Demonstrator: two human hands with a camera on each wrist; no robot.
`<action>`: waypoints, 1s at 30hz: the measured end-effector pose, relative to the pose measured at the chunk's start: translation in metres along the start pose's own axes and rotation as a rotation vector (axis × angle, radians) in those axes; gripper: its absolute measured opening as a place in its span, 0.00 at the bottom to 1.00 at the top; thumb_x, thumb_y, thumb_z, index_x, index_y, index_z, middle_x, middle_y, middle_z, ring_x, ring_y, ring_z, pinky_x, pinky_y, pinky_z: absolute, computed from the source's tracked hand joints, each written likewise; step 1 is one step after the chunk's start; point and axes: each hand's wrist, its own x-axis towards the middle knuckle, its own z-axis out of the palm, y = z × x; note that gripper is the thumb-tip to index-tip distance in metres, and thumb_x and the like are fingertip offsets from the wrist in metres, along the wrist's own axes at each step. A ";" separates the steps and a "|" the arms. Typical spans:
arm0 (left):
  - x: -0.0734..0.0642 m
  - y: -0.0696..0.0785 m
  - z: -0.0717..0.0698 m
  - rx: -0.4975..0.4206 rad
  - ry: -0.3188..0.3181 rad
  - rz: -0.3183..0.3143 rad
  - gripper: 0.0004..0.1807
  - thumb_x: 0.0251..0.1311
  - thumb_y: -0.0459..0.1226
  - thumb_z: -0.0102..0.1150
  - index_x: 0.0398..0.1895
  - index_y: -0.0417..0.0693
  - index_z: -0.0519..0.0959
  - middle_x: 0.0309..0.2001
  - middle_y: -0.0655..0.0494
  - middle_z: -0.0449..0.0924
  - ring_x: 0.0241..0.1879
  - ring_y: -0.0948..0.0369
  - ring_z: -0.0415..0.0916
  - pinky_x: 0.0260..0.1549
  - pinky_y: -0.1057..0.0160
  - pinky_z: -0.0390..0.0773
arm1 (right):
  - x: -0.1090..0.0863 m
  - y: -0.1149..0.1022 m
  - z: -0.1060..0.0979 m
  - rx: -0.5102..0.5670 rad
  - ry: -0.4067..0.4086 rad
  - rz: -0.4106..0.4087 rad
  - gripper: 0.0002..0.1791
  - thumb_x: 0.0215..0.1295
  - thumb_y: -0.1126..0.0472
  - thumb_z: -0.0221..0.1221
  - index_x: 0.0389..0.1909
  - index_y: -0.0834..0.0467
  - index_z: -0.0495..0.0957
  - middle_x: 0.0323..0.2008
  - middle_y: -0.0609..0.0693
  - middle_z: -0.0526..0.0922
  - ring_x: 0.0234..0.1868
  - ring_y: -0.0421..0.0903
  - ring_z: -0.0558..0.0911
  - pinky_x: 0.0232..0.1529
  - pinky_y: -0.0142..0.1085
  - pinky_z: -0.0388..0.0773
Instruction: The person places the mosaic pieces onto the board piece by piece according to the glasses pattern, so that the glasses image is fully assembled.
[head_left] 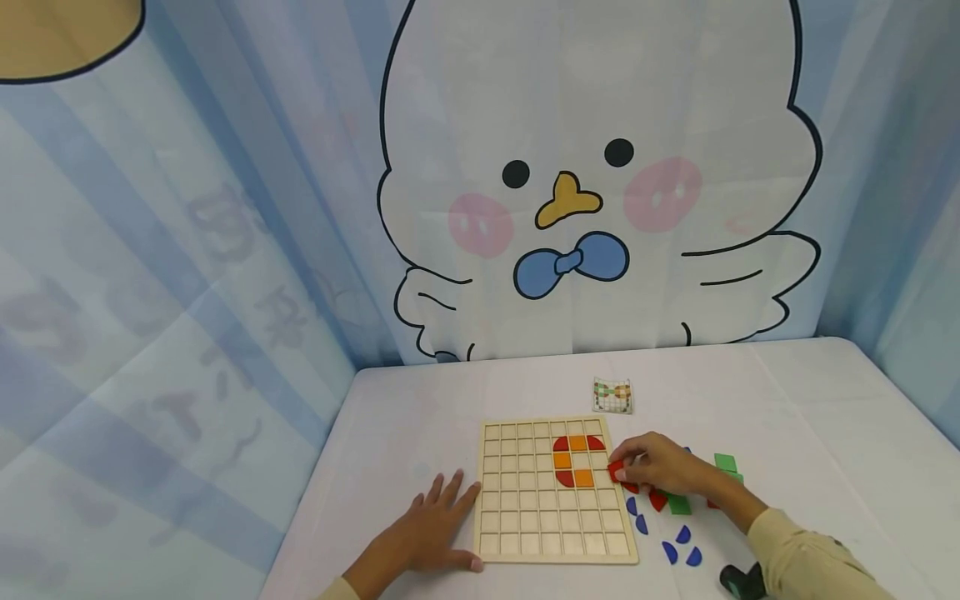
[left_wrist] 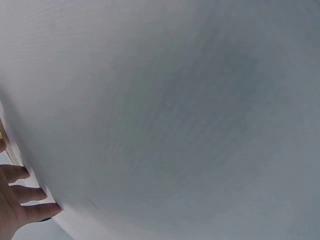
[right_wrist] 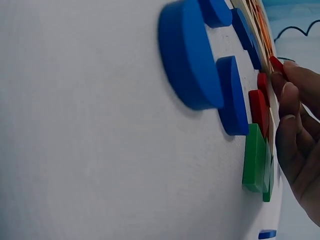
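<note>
A light wooden grid board (head_left: 517,521) lies on the white table, with red quarter-round pieces (head_left: 564,479) and orange square pieces (head_left: 583,478) set in its upper right cells. My right hand (head_left: 663,462) pinches a red piece (right_wrist: 278,67) between thumb and fingers, right at the board's right edge. My left hand (head_left: 435,529) lies flat with spread fingers on the table, fingertips at the board's left edge. In the left wrist view only the left fingers (left_wrist: 35,212) show, straight, at the lower left.
Blue half-round pieces (head_left: 670,552), red pieces (head_left: 657,499) and green square blocks (head_left: 679,504) are scattered right of the board. A small pattern card (head_left: 612,396) lies beyond it. Near the right sleeve sits a dark object (head_left: 741,582). A printed curtain (head_left: 570,317) hangs behind the table.
</note>
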 end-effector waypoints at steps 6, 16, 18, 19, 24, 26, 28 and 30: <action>0.000 0.001 0.000 0.017 0.006 0.002 0.61 0.46 0.77 0.55 0.81 0.62 0.51 0.81 0.43 0.47 0.77 0.36 0.47 0.65 0.31 0.64 | 0.002 -0.004 0.006 -0.036 0.005 -0.017 0.13 0.67 0.58 0.65 0.48 0.59 0.83 0.32 0.47 0.77 0.21 0.39 0.77 0.22 0.28 0.74; -0.001 0.003 0.000 0.026 0.006 -0.001 0.60 0.46 0.76 0.56 0.81 0.62 0.52 0.81 0.43 0.47 0.77 0.35 0.48 0.64 0.31 0.64 | 0.007 -0.008 0.013 -0.090 0.017 -0.025 0.08 0.67 0.57 0.65 0.44 0.54 0.84 0.29 0.45 0.77 0.20 0.38 0.76 0.21 0.28 0.73; -0.001 0.003 0.000 0.030 0.006 0.000 0.60 0.46 0.77 0.56 0.81 0.62 0.52 0.81 0.43 0.47 0.77 0.35 0.48 0.64 0.31 0.64 | 0.007 -0.008 0.014 -0.113 0.025 -0.023 0.08 0.66 0.56 0.66 0.44 0.53 0.85 0.28 0.43 0.78 0.21 0.37 0.76 0.21 0.28 0.72; -0.001 0.003 0.000 0.031 0.006 -0.001 0.60 0.46 0.77 0.56 0.81 0.62 0.52 0.81 0.43 0.47 0.77 0.35 0.48 0.64 0.31 0.64 | 0.008 -0.008 0.014 -0.118 0.028 -0.023 0.08 0.66 0.56 0.66 0.43 0.53 0.85 0.28 0.43 0.78 0.21 0.37 0.76 0.21 0.28 0.73; -0.001 0.004 -0.002 0.034 0.007 -0.003 0.60 0.46 0.77 0.55 0.81 0.61 0.52 0.81 0.43 0.47 0.77 0.35 0.48 0.64 0.31 0.64 | 0.010 -0.009 0.014 -0.150 0.037 -0.044 0.09 0.66 0.56 0.66 0.44 0.53 0.85 0.27 0.41 0.78 0.22 0.36 0.75 0.23 0.28 0.73; -0.001 0.004 -0.002 0.032 0.008 -0.004 0.60 0.46 0.77 0.56 0.81 0.61 0.52 0.81 0.43 0.47 0.77 0.36 0.48 0.64 0.31 0.64 | 0.011 -0.009 0.015 -0.159 0.041 -0.047 0.09 0.65 0.55 0.67 0.43 0.53 0.85 0.26 0.41 0.78 0.22 0.36 0.75 0.23 0.28 0.73; -0.001 0.004 -0.003 0.029 0.009 -0.005 0.60 0.46 0.76 0.56 0.81 0.61 0.52 0.81 0.43 0.47 0.77 0.36 0.48 0.64 0.31 0.64 | 0.011 -0.010 0.015 -0.164 0.041 -0.046 0.08 0.65 0.55 0.67 0.43 0.52 0.85 0.26 0.41 0.78 0.21 0.36 0.75 0.23 0.28 0.73; -0.001 0.004 -0.003 0.027 0.009 -0.006 0.60 0.46 0.76 0.56 0.81 0.61 0.52 0.81 0.43 0.47 0.77 0.36 0.48 0.65 0.31 0.64 | 0.012 -0.010 0.015 -0.171 0.043 -0.044 0.08 0.65 0.55 0.67 0.43 0.52 0.85 0.25 0.41 0.77 0.21 0.36 0.75 0.22 0.28 0.73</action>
